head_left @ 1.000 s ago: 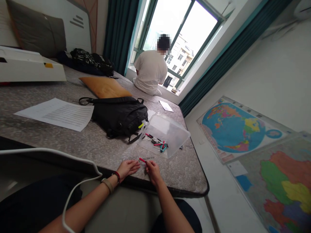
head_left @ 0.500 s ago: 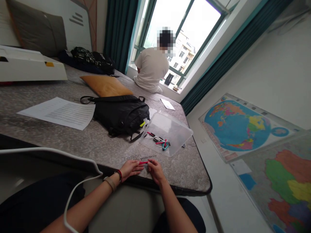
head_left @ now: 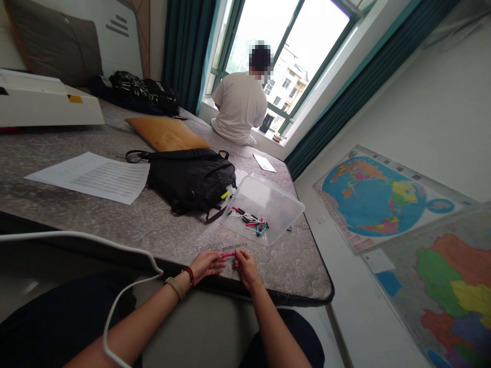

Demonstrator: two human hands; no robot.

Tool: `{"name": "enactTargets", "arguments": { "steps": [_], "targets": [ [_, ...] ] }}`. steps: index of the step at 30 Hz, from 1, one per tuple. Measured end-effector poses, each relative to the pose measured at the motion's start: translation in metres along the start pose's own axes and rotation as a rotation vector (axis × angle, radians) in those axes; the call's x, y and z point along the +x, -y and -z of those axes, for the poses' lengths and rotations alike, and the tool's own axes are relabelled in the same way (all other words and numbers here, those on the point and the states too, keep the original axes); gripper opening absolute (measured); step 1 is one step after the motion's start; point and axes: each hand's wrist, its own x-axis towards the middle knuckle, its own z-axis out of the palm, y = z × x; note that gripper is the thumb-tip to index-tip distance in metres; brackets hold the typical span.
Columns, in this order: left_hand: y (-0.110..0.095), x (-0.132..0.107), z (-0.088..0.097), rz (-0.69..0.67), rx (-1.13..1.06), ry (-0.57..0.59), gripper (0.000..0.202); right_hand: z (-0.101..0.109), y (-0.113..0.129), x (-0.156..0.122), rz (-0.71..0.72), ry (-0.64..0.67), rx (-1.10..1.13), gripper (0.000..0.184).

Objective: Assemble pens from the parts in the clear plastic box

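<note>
A slim red pen [head_left: 227, 254] lies level between my two hands, just above the near edge of the mattress. My left hand [head_left: 209, 264], wearing a red band and a beige strap at the wrist, has its fingers closed around the pen's left end. At the other end, the thumb and fingertips of my right hand [head_left: 244, 267] pinch it. Beyond the hands, a clear plastic tray [head_left: 286, 210] holds several red, black, white and teal pen parts [head_left: 251, 221] in a loose heap.
Left of the tray sits a black backpack [head_left: 187, 179], with a printed sheet [head_left: 99, 178] and an orange-brown envelope [head_left: 166, 134] nearby. A white cable [head_left: 126, 246] crosses in front at left. Someone in a white shirt [head_left: 240, 107] sits by the window. Maps [head_left: 376, 199] hang at right.
My right hand has shifted very slightly right, and a little more of the red pen shows between the hands. The tray and its contents stay where they were.
</note>
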Motion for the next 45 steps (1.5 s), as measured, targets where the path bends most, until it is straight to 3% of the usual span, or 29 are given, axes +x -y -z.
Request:
{"name": "enactTargets", "arguments": {
  "steps": [11,17,21,23,26,29,32,36,40,45],
  "targets": [
    [0.002,0.003,0.000,-0.019,0.059,-0.061,0.041,-0.002,0.003,-0.002,0.012,-0.073,0.133,0.033],
    [-0.014,0.002,0.002,-0.055,0.158,-0.141,0.045,0.004,0.004,-0.002,-0.063,-0.007,0.058,0.037],
    [-0.024,-0.002,0.001,-0.108,0.216,-0.168,0.048,0.006,0.033,0.006,-0.179,0.009,-0.211,0.037],
    [-0.026,-0.003,0.001,-0.131,0.238,-0.180,0.048,0.007,0.057,0.010,-0.122,-0.042,-0.295,0.035],
    [-0.028,-0.005,0.001,-0.147,0.260,-0.184,0.049,0.008,0.085,0.013,0.123,-0.256,-0.141,0.035],
    [-0.027,-0.004,-0.001,-0.146,0.281,-0.182,0.050,0.009,0.077,0.009,0.119,-0.341,-0.107,0.041],
    [-0.022,-0.001,-0.003,-0.144,0.320,-0.157,0.052,0.002,0.041,0.000,-0.029,-0.190,-0.231,0.041],
    [-0.012,0.002,-0.003,-0.210,0.425,-0.041,0.051,-0.019,0.004,-0.012,0.008,0.035,-0.373,0.045],
    [-0.006,0.004,0.001,-0.236,0.469,-0.038,0.048,-0.033,0.002,-0.016,0.085,0.131,-0.488,0.033],
    [-0.006,0.005,0.000,-0.239,0.522,0.005,0.048,-0.028,0.011,-0.017,0.159,0.216,-0.628,0.021]
  ]
}}
